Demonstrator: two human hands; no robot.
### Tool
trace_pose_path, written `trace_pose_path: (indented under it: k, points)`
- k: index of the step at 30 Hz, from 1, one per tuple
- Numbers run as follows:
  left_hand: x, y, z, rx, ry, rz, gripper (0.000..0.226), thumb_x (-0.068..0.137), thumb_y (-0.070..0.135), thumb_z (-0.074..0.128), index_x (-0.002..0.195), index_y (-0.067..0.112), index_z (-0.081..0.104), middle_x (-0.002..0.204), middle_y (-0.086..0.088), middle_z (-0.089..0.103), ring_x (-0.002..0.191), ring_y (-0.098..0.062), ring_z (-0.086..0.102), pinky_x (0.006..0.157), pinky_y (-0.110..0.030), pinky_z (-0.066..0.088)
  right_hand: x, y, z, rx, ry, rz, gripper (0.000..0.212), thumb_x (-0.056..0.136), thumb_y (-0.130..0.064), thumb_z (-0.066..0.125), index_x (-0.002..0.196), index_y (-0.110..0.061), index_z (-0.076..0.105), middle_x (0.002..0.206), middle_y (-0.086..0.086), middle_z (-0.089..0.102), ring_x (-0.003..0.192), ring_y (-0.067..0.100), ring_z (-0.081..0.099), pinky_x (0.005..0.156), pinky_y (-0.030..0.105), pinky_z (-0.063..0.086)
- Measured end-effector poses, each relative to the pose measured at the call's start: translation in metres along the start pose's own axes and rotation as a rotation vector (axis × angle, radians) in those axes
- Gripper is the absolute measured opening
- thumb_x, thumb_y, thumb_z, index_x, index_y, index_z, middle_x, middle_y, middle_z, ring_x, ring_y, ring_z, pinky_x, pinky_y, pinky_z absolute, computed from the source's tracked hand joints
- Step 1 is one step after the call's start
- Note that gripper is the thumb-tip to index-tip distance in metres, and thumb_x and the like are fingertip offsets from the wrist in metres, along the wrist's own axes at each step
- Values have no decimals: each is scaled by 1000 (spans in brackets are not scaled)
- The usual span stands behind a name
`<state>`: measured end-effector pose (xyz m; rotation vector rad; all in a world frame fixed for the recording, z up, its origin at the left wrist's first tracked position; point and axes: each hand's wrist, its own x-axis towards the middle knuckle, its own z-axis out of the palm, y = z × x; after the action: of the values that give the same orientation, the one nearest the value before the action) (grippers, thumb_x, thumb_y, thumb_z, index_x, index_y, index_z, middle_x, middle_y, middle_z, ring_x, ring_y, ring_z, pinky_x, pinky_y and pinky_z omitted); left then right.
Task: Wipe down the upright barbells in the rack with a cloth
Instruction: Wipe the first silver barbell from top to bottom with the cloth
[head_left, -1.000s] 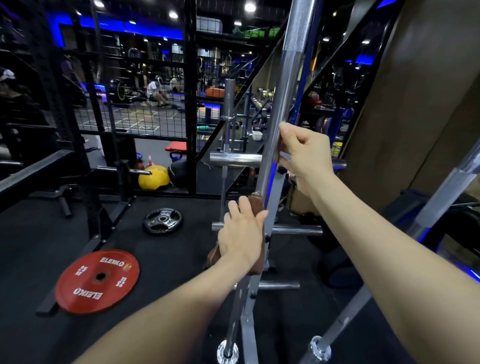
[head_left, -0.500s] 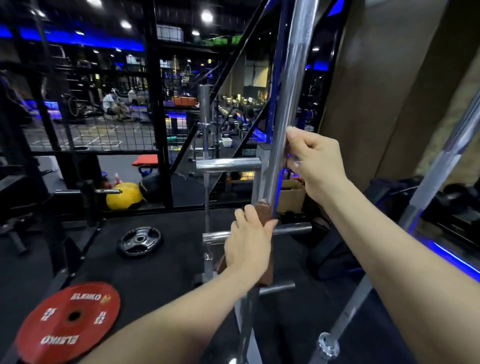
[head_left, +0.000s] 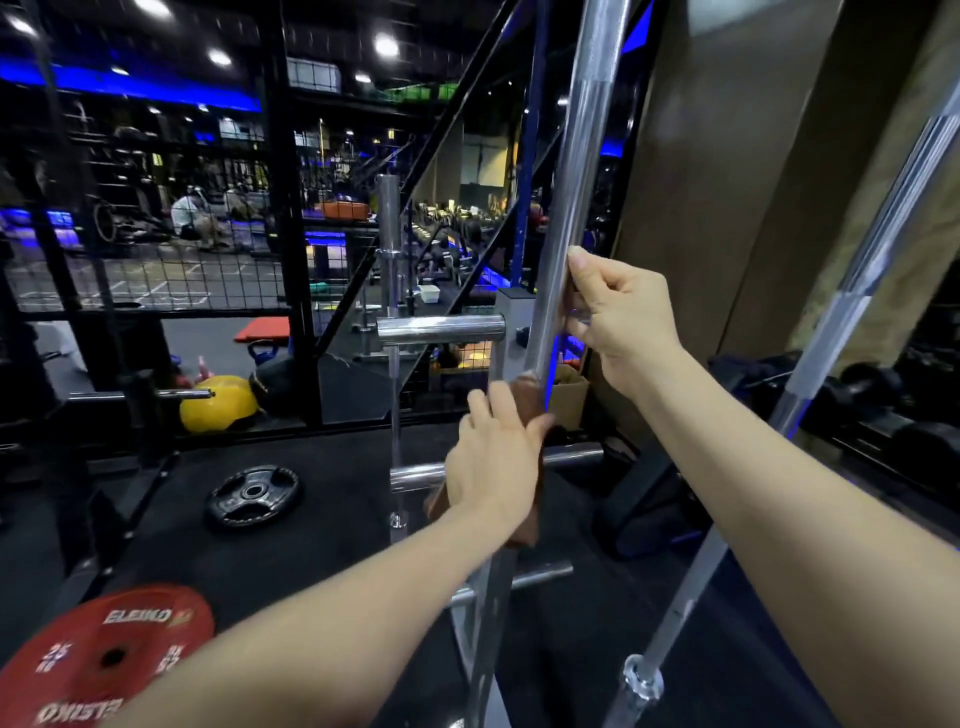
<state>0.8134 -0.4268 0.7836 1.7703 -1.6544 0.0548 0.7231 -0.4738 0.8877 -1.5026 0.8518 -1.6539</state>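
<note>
Nearest the camera, at the lower left corner of the black rubber floor (head_left: 322, 525), lies a red weight plate (head_left: 111, 657) marked ELEIKO. Just beyond the forearms, the left hand (head_left: 493, 467) grips a brown cloth (head_left: 524, 400) wrapped round the barbell (head_left: 571, 208), which stands nearly upright in the rack (head_left: 441, 328). Higher on the same shaft, the right hand (head_left: 618, 317) holds the bare steel, fingers curled round it. A second barbell (head_left: 852, 301) leans along the right side, its end collar low near the floor. Chrome pegs of the rack stick out to either side behind the hands. Farther left on the floor rest a black weight plate (head_left: 254, 493) and a yellow ball (head_left: 218, 402). Behind them rises a black wire-mesh partition (head_left: 156, 280), and past it a dim gym hall with blue strip lights and ceiling spots. A brown wall (head_left: 727, 182) closes the right side.
</note>
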Motion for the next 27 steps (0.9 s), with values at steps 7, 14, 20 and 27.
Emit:
trace_pose_path:
  k: [7, 14, 20, 27]
  points:
    - [-6, -26, 12, 32, -313, 0, 53, 97, 51, 34, 135, 15, 25, 130, -10, 37, 117, -33, 47, 78, -42, 40, -1, -5, -1, -125, 60, 32, 40, 95, -24, 58, 83, 14, 65, 65, 8, 54, 52, 7, 47, 57, 26, 47]
    - [-25, -49, -50, -683, -415, -357, 41, 96, 41, 46, 117, 9, 32, 124, -18, 49, 108, -35, 54, 88, -41, 47, -59, -7, -11, -581, -42, 251, 20, 89, -22, 65, 99, -6, 72, 76, -1, 59, 73, 9, 51, 77, 33, 47]
    - [-28, -30, -144, -1286, -482, -733, 46, 94, 40, 55, 125, 20, 28, 100, -10, 56, 79, -29, 61, 62, -45, 53, -143, -69, 2, -551, -368, 354, 43, 79, 21, 40, 103, 2, 70, 93, 17, 68, 73, 9, 56, 64, 16, 45]
    - [-9, -20, -138, -1205, -406, -693, 62, 94, 55, 42, 139, 12, 35, 126, -15, 49, 117, -38, 52, 89, -57, 49, -170, -114, 17, -185, -374, 402, 36, 82, 3, 65, 118, -3, 63, 110, 12, 69, 101, 25, 65, 94, 33, 52]
